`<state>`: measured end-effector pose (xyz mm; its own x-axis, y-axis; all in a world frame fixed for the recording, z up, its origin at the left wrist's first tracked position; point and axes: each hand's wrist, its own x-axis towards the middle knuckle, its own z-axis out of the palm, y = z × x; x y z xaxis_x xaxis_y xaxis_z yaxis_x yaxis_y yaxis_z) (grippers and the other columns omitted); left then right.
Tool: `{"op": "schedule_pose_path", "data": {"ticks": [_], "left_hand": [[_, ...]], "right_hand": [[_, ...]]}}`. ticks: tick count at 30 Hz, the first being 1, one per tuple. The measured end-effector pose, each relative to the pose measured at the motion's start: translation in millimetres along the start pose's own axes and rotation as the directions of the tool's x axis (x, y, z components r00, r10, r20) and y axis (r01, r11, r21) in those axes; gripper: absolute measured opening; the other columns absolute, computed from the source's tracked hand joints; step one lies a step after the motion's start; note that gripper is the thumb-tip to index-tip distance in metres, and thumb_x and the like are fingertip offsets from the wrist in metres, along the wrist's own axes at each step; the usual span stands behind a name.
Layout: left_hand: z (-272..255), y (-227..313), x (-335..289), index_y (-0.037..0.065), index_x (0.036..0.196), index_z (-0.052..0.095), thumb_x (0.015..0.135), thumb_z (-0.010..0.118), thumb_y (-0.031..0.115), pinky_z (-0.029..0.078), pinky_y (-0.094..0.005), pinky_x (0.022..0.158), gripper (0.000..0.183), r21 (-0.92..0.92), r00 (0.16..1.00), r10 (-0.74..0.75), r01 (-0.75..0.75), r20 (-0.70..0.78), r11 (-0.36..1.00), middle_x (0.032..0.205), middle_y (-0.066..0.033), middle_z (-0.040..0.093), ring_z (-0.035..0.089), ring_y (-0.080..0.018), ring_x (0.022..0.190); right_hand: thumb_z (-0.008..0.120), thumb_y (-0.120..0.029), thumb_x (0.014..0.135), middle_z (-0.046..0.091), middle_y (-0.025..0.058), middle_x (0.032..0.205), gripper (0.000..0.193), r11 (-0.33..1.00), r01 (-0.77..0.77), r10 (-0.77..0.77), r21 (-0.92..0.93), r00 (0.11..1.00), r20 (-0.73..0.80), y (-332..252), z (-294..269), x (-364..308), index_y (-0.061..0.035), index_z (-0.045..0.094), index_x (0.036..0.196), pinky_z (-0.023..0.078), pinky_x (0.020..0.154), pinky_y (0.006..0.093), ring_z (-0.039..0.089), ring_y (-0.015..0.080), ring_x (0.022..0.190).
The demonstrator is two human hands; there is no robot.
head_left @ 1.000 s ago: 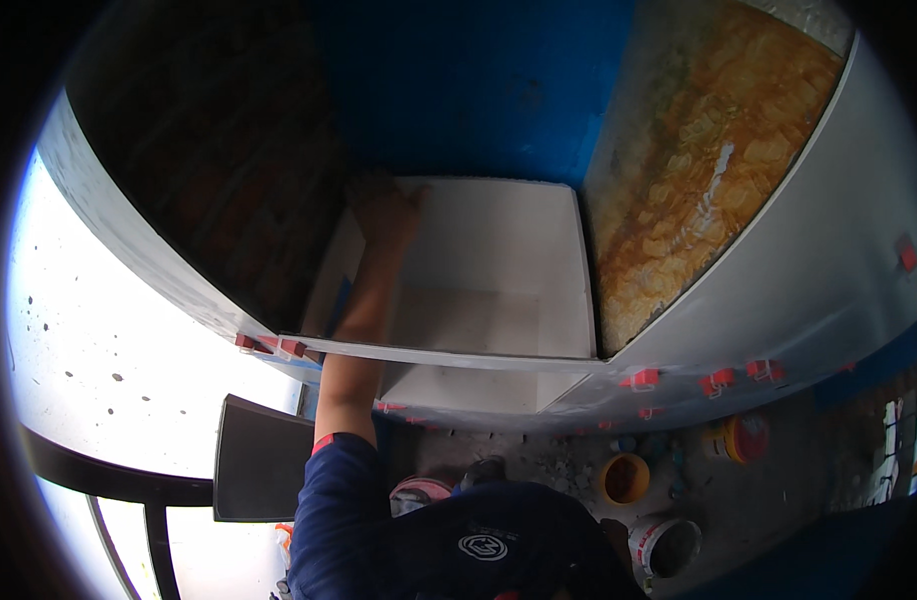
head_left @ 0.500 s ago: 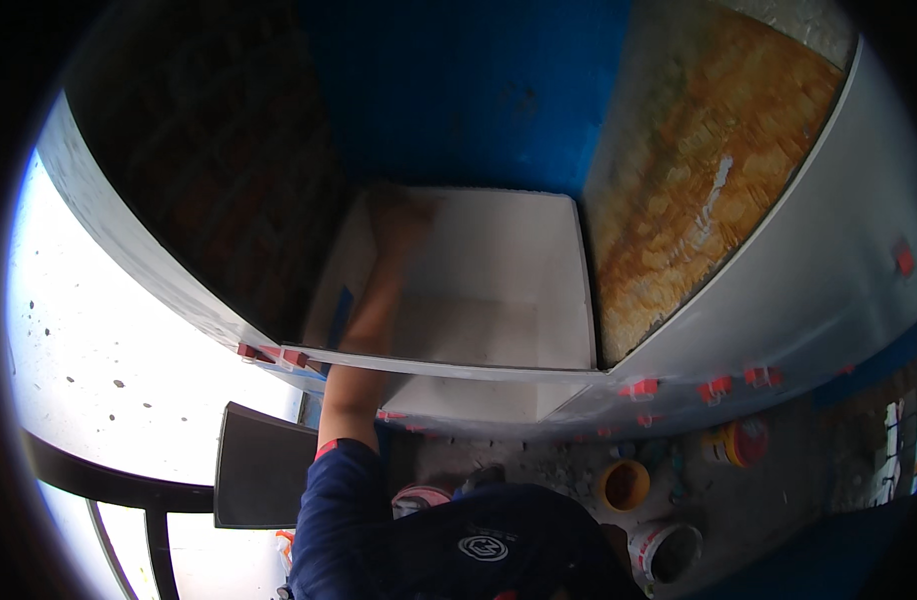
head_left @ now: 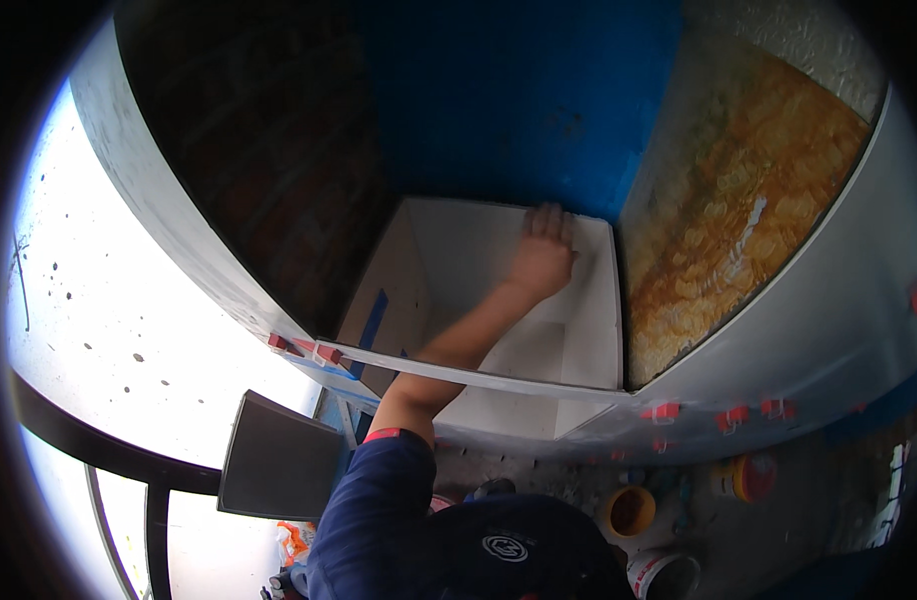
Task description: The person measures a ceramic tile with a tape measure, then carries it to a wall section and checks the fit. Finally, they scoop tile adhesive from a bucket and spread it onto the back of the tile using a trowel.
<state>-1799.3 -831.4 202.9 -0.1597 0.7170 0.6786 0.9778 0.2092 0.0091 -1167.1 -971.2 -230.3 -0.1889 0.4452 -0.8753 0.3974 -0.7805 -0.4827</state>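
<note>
White box, opening upward, long axis unclear, left hand at far rim, fingers' grip unclear

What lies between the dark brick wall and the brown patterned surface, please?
The head view shows a blue surface and, lower down, a white box, the left hand near its far edge.

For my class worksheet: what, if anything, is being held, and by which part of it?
Cannot be told: the left hand is blurred at the white box's far rim, no object visible in it; the right hand is out of view.
</note>
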Motion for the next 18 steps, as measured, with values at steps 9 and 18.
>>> {"op": "schedule_pose_path", "data": {"ticks": [9,18], "left_hand": [[1.1,-0.7,19.9,0.002,0.134,0.058,0.092,0.068,0.026,0.031,-0.0578,0.116,0.049,-0.173,0.995,0.029,-0.046,-0.099,0.984,0.140,-0.0213,0.055,0.049,-0.0392,0.133],[-9.5,-46.7,33.3,0.001,0.116,0.069,0.091,0.070,0.032,0.051,-0.0475,0.094,0.040,-0.164,0.997,-0.044,0.053,0.059,0.985,0.113,-0.0199,0.069,0.065,-0.0384,0.107]], "right_hand": [[0.051,-0.018,0.092,0.059,0.0078,0.084,0.015,0.999,-0.006,0.006,-0.050,1.000,0.005,1.5,3.3,13.8,-0.0100,0.062,0.085,0.052,0.070,0.0413,0.063,0.0262,0.083],[0.046,-0.016,0.095,0.056,0.0084,0.080,0.019,0.999,0.008,-0.008,-0.045,1.000,0.007,28.7,-0.5,17.1,-0.0078,0.060,0.085,0.051,0.065,0.0407,0.061,0.0264,0.078]]}}
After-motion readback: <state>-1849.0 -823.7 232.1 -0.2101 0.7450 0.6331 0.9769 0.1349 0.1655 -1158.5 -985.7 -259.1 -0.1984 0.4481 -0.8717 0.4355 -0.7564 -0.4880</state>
